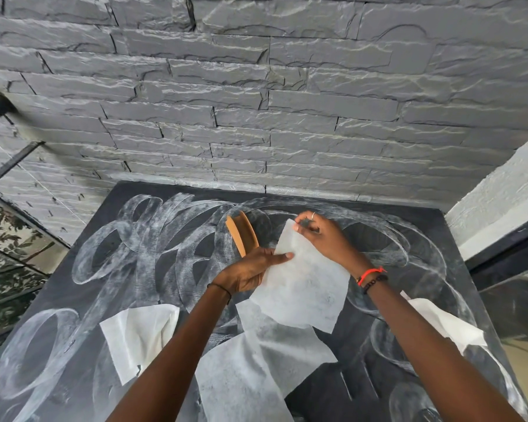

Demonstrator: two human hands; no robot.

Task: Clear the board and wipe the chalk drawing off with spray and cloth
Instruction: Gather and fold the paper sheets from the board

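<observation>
1. The board [141, 269], covered in looping chalk drawing [110, 248], ran well past the left hand [250, 271] to its left edge; a white sheet [137, 336] lay below that hand beside the forearm.
2. The left hand gripped a tan wooden piece [243, 231] and pinned the thin sheet [302, 284] with its thumb.
3. The right hand [320, 236], wrist bent, pinched the sheet's top corner.
4. Beyond it the board's right edge met a white wall [500, 190].
</observation>
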